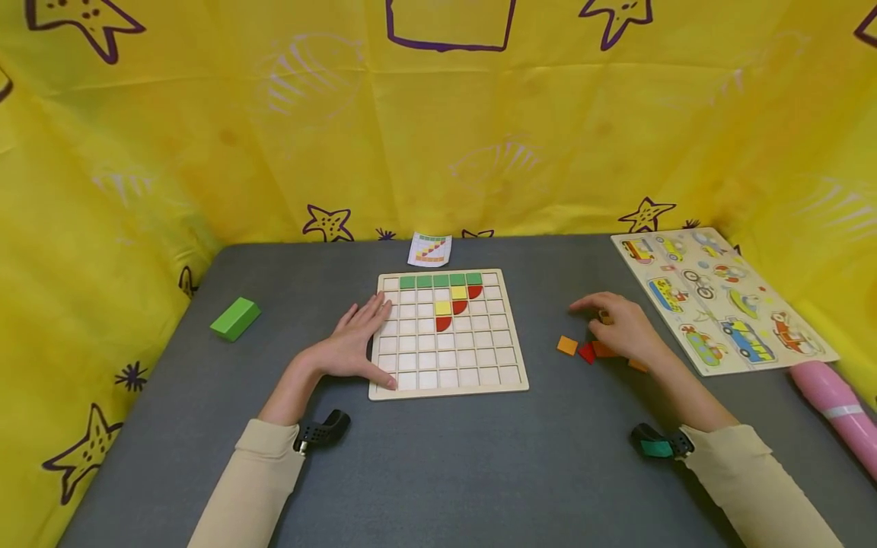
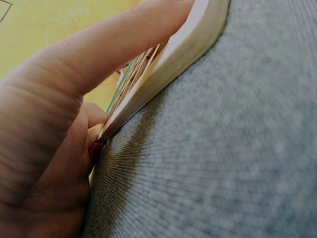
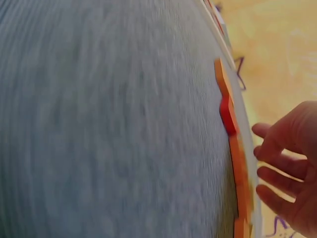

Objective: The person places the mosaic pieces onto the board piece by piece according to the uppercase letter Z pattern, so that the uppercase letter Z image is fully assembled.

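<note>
Hands at a square wooden grid board (image 1: 448, 380) on grey felt.
Left hand (image 1: 358, 342) lay flat, fingers straight, on the board's left edge; right hand (image 1: 620, 327) hovered over loose orange and red tiles (image 1: 584, 350), grip unclear.

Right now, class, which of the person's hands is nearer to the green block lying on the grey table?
Left. The left hand rests on the grid board's left edge, with the green block further to its left. The right hand sits beyond the board, over loose orange and red tiles.
</note>
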`<state>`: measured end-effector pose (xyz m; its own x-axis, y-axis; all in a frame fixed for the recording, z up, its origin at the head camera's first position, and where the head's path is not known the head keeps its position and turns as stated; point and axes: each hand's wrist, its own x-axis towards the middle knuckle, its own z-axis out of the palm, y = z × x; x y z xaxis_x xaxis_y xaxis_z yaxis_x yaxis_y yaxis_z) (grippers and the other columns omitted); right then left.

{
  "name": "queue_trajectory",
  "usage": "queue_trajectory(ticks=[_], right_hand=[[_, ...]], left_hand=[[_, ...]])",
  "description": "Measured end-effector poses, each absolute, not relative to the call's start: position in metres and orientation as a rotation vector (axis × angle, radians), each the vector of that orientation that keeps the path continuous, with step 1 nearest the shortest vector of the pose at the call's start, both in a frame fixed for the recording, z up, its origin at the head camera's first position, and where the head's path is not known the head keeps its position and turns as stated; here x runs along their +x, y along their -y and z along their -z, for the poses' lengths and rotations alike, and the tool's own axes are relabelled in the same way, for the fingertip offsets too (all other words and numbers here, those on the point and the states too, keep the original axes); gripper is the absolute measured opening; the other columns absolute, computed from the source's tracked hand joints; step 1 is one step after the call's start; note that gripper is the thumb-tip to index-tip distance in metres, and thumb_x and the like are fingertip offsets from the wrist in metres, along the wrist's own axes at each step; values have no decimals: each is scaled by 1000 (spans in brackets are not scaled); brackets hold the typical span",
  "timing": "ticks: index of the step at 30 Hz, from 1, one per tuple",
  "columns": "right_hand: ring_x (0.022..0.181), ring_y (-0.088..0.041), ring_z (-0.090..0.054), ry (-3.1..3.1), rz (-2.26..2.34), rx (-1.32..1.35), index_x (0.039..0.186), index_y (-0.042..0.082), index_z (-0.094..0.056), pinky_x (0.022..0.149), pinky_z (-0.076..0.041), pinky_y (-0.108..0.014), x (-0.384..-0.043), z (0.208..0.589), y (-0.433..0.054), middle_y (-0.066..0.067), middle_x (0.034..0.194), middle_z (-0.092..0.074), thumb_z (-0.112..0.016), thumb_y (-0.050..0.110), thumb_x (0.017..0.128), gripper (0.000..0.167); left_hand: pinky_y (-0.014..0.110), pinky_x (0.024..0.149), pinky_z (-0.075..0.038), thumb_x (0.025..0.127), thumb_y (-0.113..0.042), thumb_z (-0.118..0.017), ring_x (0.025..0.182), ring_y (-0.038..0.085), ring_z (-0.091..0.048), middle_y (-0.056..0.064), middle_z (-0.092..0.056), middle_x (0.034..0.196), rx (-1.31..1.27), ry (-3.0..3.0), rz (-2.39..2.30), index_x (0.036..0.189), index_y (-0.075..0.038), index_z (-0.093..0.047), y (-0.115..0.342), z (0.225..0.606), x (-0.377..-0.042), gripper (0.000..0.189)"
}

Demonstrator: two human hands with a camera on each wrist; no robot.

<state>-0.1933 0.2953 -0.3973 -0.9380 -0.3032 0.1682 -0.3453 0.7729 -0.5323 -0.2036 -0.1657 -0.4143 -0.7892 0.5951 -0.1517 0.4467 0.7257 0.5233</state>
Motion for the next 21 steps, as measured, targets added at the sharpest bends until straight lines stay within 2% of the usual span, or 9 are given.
queue_trajectory(ticks=[6,10,17,21], right_hand=[[116,-47,-47,2902,-850,521,115,1,-68,93,-36,-62,-193,400,-312,-26,122,-58,-56,-12,78,41],[108,-43,-52,2904,-828,514,115,1,-68,87,-40,-58,-193,402,-313,-26,121,-58,-59,-11,78,40],[96,-33,-63,2870,-919,539,117,0,-68,81,-53,-42,-196,403,-301,-20,114,-63,-67,-5,85,32],[94,-33,-65,2858,-926,517,117,-1,-67,81,-53,-46,-197,403,-296,-20,112,-64,-71,2,86,31]], left_hand=[[53,114,6,65,-64,-80,148,29,8,15,11,162,808,-2620,-682,156,-2,-2,166,413,-203,135],[53,114,6,65,-64,-80,148,29,8,15,10,162,801,-2623,-680,156,-2,-2,165,414,-203,135],[53,114,6,65,-64,-80,148,28,8,14,10,162,805,-2626,-673,156,-3,-2,166,416,-204,134],[53,114,6,65,-65,-80,148,28,8,15,10,162,818,-2628,-674,156,-2,-2,166,415,-204,135]])
